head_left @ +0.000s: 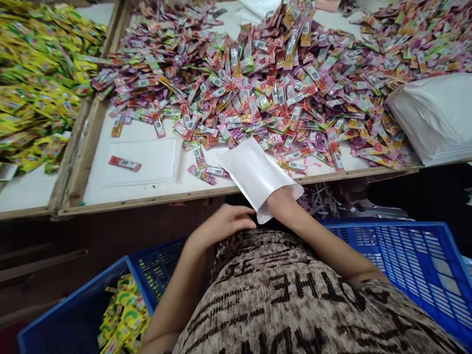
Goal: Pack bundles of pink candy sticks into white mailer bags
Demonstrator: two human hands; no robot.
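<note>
A white padded pouch point(256, 172) is held tilted at the front edge of the counter point(98, 169), its closed end by the loose sachets and its mouth turned toward the wearer. The right hand point(282, 202) is sunk into that mouth to about the wrist; whether its fingers are spread or pinching cannot be told. The left hand point(234, 219) is loosely curled just beside the mouth's corner, fingers slightly parted, nothing seen in its grasp; contact cannot be made out. The pouch can be judged light, soft and a little slippery, hardly fragile but easily creased; it is best gripped by the rim of the mouth or a side seam. By count, one pouch is being handled, one flat white envelope point(157, 148) is laid on the counter, and one red sachet point(124, 163) is placed on it. One white stack point(438, 118) is seen at right, its layers uncountable. The pink-and-purple sachets point(258, 93) and yellow sachets point(37, 69) are too many to be counted.
</note>
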